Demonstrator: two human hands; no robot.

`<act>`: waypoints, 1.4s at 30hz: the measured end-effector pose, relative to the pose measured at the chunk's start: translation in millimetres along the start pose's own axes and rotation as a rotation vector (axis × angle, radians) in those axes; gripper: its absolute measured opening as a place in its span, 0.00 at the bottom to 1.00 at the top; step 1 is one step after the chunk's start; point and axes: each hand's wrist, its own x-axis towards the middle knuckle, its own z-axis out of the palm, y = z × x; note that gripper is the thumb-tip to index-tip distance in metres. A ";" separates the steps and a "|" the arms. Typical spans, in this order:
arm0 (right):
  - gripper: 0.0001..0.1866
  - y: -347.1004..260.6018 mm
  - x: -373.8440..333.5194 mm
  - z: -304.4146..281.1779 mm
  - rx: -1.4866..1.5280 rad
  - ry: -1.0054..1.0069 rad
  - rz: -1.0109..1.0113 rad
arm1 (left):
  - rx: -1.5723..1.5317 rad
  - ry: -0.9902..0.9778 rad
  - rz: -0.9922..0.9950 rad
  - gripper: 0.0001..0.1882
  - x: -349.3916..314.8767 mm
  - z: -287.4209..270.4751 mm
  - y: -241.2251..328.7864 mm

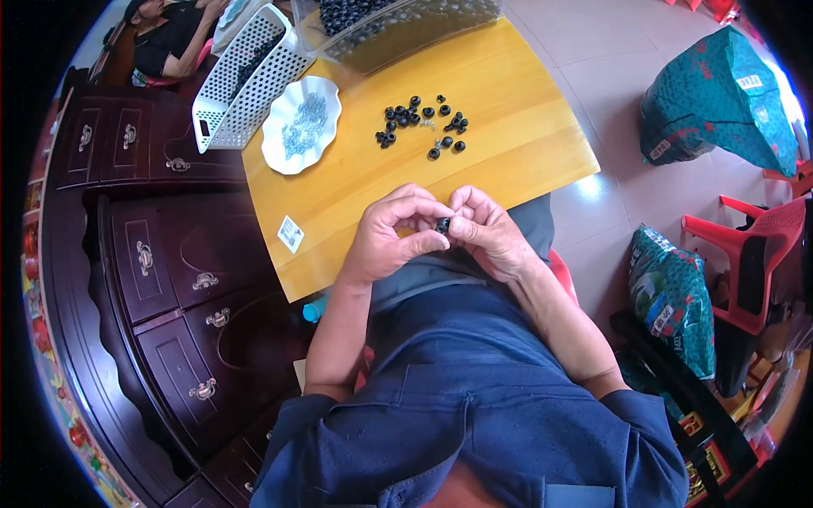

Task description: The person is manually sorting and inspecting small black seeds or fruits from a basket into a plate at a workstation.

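Between my two hands, just off the near edge of the yellow table [356, 193], is a small round black part [443, 225]. My left hand [396, 227] is curled with thumb and fingers at its left side. The thumb and forefinger of my right hand [486, 230] pinch the part from the right. Farther out on the tabletop lies a loose group of similar black parts [412, 116], some with a hole showing. Tiny clear pieces [428, 124] are scattered among them. Left of these, a white wavy-rimmed dish [276, 151] holds many small clear bluish pieces [306, 125].
A white perforated basket [222, 118] and a clear bin [406, 46] of black parts stand at the far side. Dark wooden drawers [169, 296] border the left. Green sacks [690, 97] and a red plastic chair [762, 262] are on the right. Another person [165, 42] sits far left.
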 end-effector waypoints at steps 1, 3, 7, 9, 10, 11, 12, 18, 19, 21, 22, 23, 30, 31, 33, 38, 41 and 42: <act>0.14 -0.2 0.0 0.4 -0.002 0.001 0.013 | -0.066 -0.003 -0.043 0.17 -0.2 -0.4 -0.7; 0.14 1.5 -0.6 -1.0 -0.017 0.009 0.017 | -0.046 -0.013 -0.019 0.16 0.5 -1.6 -1.5; 0.14 0.7 -1.3 -0.3 -0.032 0.013 0.032 | 0.019 -0.013 0.046 0.14 0.9 0.6 2.2; 0.15 1.7 -0.8 -0.7 -0.044 0.025 0.020 | 0.080 0.002 0.093 0.14 1.9 2.1 1.3; 0.15 2.8 -0.7 -0.7 -0.054 0.037 0.008 | 0.141 0.017 0.138 0.13 1.2 2.8 1.5; 0.15 4.0 -0.1 -2.0 -0.055 0.036 0.010 | 0.141 0.019 0.138 0.13 -0.1 3.5 0.7; 0.15 5.5 0.6 -4.6 -0.078 0.019 0.009 | 0.147 0.025 0.150 0.13 -1.7 3.9 -1.1; 0.15 5.4 -0.9 -10.9 -0.101 0.004 0.075 | 0.180 0.046 0.167 0.12 -5.1 6.8 1.3; 0.15 4.3 -0.6 -7.8 -0.100 0.022 0.070 | 0.175 0.057 0.157 0.13 -5.4 6.9 3.2; 0.15 3.5 -0.7 0.0 -0.099 0.037 0.069 | 0.177 0.051 0.115 0.13 -9.3 4.5 5.6; 0.15 2.3 -1.0 4.6 -0.067 0.032 0.054 | 0.175 0.040 0.076 0.14 -8.6 4.4 7.7; 0.15 1.5 -1.3 6.8 -0.035 0.029 0.040 | 0.176 0.042 0.079 0.14 -7.6 3.9 10.8; 0.16 3.0 -1.2 8.4 -0.051 0.065 0.001 | 0.269 0.013 0.122 0.15 -3.9 1.0 15.0; 0.16 2.6 -0.7 8.0 -0.055 0.056 -0.008 | 0.264 0.019 0.134 0.14 -2.4 1.4 14.8; 0.16 2.6 -0.4 6.6 -0.056 0.049 -0.018 | 0.260 0.023 0.143 0.13 -0.8 2.5 13.0; 0.17 3.1 -0.3 -1.7 -0.059 0.054 -0.025 | 0.237 0.059 0.139 0.11 -0.3 11.2 12.5; 0.18 3.9 -1.0 -7.6 -0.057 0.044 -0.020 | 0.230 0.085 0.154 0.10 0.4 15.4 14.1; 0.18 4.3 -0.8 -8.7 -0.057 0.045 -0.021 | 0.233 0.089 0.164 0.10 0.8 16.3 14.6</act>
